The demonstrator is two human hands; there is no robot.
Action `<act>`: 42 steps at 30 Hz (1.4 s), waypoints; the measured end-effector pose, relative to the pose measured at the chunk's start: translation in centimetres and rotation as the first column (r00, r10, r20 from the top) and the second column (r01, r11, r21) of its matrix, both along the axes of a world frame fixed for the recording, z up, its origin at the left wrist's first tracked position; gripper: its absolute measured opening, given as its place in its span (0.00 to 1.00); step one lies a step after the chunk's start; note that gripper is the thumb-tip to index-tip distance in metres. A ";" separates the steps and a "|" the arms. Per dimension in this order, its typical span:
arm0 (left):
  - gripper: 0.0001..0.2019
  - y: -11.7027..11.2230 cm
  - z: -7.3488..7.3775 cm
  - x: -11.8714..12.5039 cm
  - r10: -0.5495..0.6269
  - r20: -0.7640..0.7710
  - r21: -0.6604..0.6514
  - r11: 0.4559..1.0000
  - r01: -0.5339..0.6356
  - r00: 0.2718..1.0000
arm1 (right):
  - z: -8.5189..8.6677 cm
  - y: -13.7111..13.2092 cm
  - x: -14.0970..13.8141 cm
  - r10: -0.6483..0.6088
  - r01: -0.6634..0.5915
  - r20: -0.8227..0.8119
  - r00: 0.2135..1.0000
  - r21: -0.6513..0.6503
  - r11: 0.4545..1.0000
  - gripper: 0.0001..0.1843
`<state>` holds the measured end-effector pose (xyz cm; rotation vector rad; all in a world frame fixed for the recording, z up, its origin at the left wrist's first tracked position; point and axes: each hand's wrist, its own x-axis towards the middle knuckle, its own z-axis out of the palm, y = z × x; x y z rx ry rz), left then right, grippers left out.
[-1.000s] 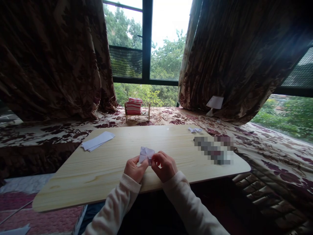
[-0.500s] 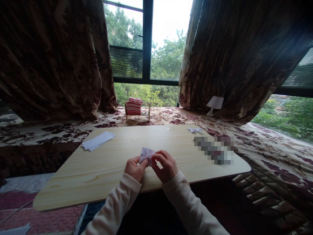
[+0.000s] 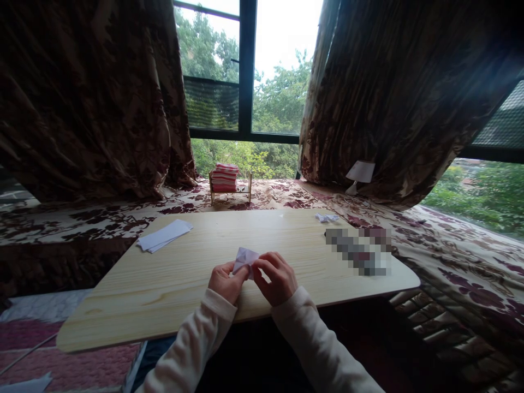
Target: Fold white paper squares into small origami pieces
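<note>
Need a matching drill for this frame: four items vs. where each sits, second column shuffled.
Items
1. folded paper piece
2. stack of white sheets
3. small paper scrap
4. striped cloth pile

Places
A. on a little wooden rack by the window
B. far right edge of the table
C. pinched between left hand and right hand
D. far left corner of the table

Pairs: 1-C, 2-D, 3-B, 4-A
</note>
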<state>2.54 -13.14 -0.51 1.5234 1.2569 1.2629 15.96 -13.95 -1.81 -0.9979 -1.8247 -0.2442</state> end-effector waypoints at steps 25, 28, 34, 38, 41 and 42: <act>0.14 0.3 -0.4 -0.1 0.037 0.006 0.005 0.999 -0.037 0.999 | 0.0 0.0 0.1 0.091 -0.091 0.036 0.995 -0.017 0.996 0.09; 0.14 0.4 -0.3 -0.1 0.091 0.031 -0.004 0.996 -0.091 0.995 | 0.2 -0.2 -0.1 0.088 -0.087 0.029 0.996 -0.031 0.996 0.09; 0.15 0.2 -0.3 0.2 0.139 0.090 -0.020 0.990 -0.138 0.986 | 0.3 0.1 0.3 0.026 -0.083 -0.272 0.962 -0.202 0.976 0.07; 0.15 0.1 -0.4 0.3 0.107 0.140 -0.018 0.994 -0.105 0.984 | 0.1 1.0 0.4 0.042 -0.263 -0.452 0.891 -0.438 0.860 0.18; 0.17 0.1 -0.4 0.3 0.072 0.166 -0.012 0.997 -0.071 0.984 | -0.3 1.4 0.2 0.101 -0.408 -0.524 0.846 -0.513 0.755 0.17; 0.16 0.2 -0.4 0.2 0.062 0.168 -0.011 0.998 -0.061 0.984 | -0.5 1.4 0.1 0.103 -0.440 -0.555 0.825 -0.517 0.734 0.15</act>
